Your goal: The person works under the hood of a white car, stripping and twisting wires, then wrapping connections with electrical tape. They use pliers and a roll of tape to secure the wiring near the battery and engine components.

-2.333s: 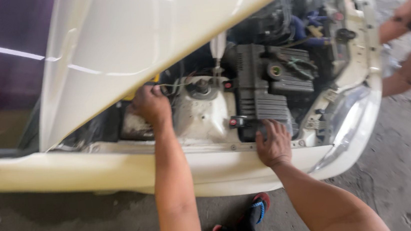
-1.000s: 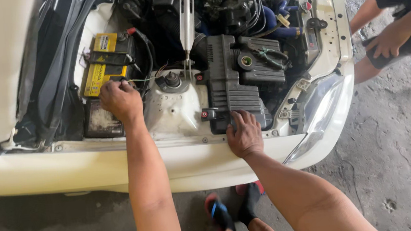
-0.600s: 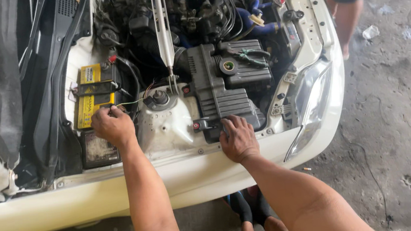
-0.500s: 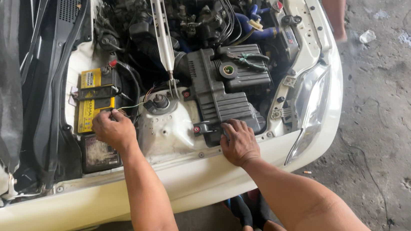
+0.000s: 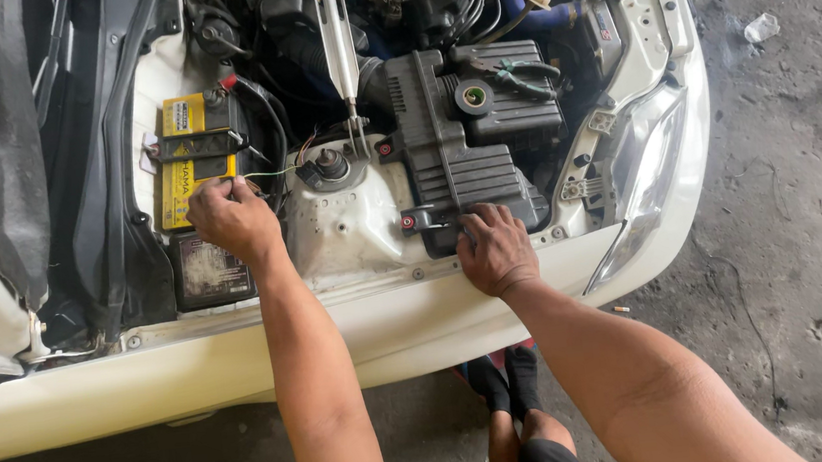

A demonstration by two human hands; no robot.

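I lean over the open engine bay of a white car [image 5: 243, 363]. My left hand [image 5: 232, 218] rests on the near edge of the yellow-topped battery [image 5: 185, 162], its fingers curled at the battery's black clamp bar; whether it grips anything I cannot tell. My right hand [image 5: 496, 248] presses palm down on the front lower edge of the black air filter box [image 5: 453, 147], fingers bent over the edge. Between my hands lies the white strut tower [image 5: 339, 213] with its round top mount.
A thin metal hood prop rod [image 5: 339, 57] stands upright above the strut tower. Blue hoses [image 5: 519, 0] and wiring fill the back of the bay. The headlight [image 5: 647, 173] sits at the right. My feet [image 5: 507, 392] stand on the stained concrete floor [image 5: 802, 223].
My view has tilted from the raised hood down into the bay. Both hands have stayed at the battery and the air filter box. Another person at the upper right has gone out of view.
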